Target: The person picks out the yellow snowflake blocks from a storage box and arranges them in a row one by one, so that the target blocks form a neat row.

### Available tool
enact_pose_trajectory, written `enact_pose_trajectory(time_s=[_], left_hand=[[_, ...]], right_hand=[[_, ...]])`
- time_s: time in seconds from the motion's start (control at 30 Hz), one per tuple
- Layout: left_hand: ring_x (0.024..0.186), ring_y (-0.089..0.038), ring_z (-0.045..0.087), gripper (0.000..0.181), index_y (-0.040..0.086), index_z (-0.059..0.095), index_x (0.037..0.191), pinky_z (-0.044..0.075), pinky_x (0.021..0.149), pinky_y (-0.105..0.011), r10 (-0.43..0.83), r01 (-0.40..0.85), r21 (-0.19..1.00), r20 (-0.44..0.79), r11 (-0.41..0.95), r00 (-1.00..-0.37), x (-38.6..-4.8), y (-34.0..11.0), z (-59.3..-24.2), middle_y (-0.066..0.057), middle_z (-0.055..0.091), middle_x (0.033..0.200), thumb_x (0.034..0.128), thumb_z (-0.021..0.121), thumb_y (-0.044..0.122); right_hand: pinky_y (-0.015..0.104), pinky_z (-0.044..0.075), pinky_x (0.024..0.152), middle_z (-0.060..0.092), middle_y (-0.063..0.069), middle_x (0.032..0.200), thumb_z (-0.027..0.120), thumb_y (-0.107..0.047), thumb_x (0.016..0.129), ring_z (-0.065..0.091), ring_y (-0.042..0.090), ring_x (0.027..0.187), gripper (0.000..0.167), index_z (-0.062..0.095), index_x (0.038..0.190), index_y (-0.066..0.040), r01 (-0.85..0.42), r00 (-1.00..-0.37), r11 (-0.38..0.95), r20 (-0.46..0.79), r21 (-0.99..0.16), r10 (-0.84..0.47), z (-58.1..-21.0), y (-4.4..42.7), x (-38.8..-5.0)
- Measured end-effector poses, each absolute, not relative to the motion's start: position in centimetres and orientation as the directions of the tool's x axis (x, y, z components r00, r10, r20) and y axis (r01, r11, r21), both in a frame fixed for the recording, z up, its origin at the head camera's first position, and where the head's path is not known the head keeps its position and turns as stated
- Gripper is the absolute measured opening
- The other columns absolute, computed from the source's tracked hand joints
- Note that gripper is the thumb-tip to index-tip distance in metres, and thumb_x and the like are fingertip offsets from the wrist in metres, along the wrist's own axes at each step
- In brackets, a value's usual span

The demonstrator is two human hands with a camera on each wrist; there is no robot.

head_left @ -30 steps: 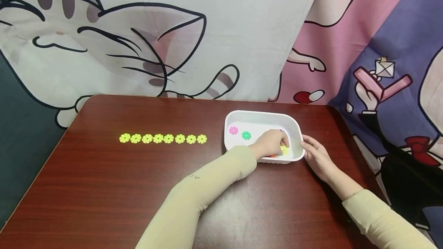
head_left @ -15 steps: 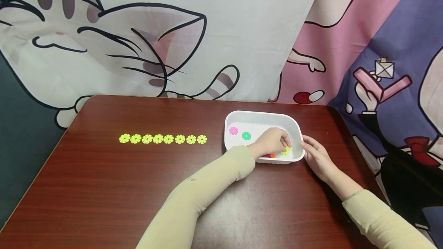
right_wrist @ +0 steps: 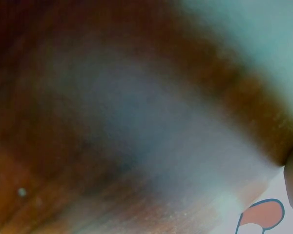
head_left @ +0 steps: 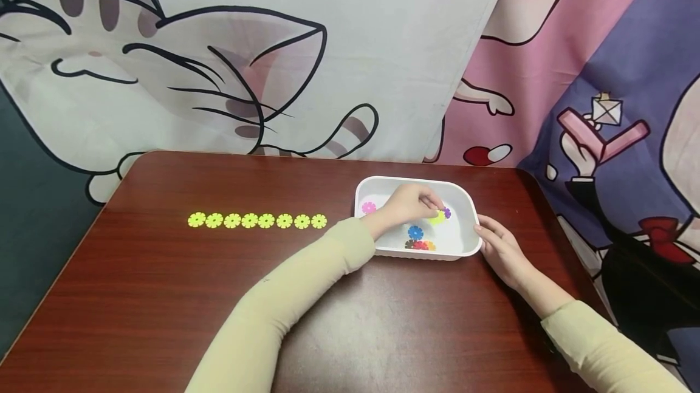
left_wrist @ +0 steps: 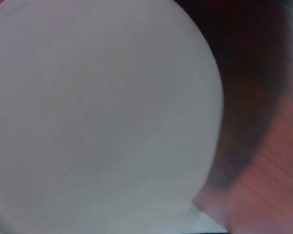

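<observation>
Inside the white plastic tray (head_left: 465, 247), my left hand (head_left: 410, 201) pinches a yellow flower-shaped disc (head_left: 437, 218) at its fingertips. A purple disc (head_left: 447, 213) is close beside it. A pink disc (head_left: 369, 207) lies at the tray's left end. Nearer the front wall are a blue disc (head_left: 415, 232), a red disc (head_left: 420, 245), an orange one (head_left: 431, 246) and a dark one (head_left: 410, 244). My right hand (head_left: 505, 250) holds the tray's right side, its thumb at the rim. The left forearm and hand hide part of the tray.
Several yellow flower discs (head_left: 250, 220) form a straight row on the brown table (head_left: 164, 296), left of the tray. A cartoon-printed cloth (head_left: 394, 65) hangs behind the table. Pale sleeve (left_wrist: 102, 117) fills most of the left wrist view; the right wrist view is mostly blurred.
My left hand has moved left and back within the tray, bringing the yellow disc along. The blue, red and dark discs have come into sight. The right hand has stayed put.
</observation>
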State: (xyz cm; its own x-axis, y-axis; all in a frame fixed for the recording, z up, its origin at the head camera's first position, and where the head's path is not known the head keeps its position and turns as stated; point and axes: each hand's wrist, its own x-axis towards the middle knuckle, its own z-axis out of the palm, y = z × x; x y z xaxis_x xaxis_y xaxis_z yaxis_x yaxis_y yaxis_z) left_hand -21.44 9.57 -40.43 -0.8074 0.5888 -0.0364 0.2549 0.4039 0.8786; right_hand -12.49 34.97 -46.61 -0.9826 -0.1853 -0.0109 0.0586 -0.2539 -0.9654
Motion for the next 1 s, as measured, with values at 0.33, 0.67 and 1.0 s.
enact_pose_trajectory(time_s=[0.33,0.67,1.0], left_hand=[[0.098,-0.014,0.072,0.015,0.005,0.082,0.109,0.05,0.081,-0.013,0.539,0.188,0.909,-0.047,0.372,-0.841,-21.3,5.3,-39.3,-0.011,0.082,0.11,0.0951,0.078,0.01],[0.09,-0.015,0.072,0.017,0.004,0.082,0.108,0.06,0.082,-0.027,0.392,0.024,0.956,-0.096,0.291,-0.915,-21.2,0.1,-39.1,-0.013,0.08,0.106,0.0926,0.08,0.009],[0.085,-0.009,0.071,0.02,-0.003,0.078,0.112,0.062,0.097,-0.045,0.279,-0.051,0.98,-0.105,0.192,-0.955,-21.2,-5.8,-39.8,-0.016,0.078,0.106,0.0939,0.077,0.005]], right_hand=[[0.017,0.055,0.096,0.071,-0.003,0.12,0.042,0.001,0.11,0.069,0.005,0.108,0.03,0.064,0.127,-0.01,0.065,-0.985,-0.246,-0.023,-0.967,-0.169,-46.5,35.0,-12.5],[0.018,0.055,0.096,0.071,-0.001,0.122,0.043,0.001,0.11,0.068,0.008,0.11,0.029,0.065,0.127,-0.008,0.069,-0.984,-0.262,-0.022,-0.963,-0.178,-46.4,34.7,-12.7],[0.018,0.055,0.096,0.072,-0.001,0.121,0.043,0.002,0.11,0.069,0.007,0.108,0.03,0.066,0.126,-0.009,0.08,-0.985,-0.275,-0.032,-0.958,-0.172,-46.5,34.9,-12.5]])
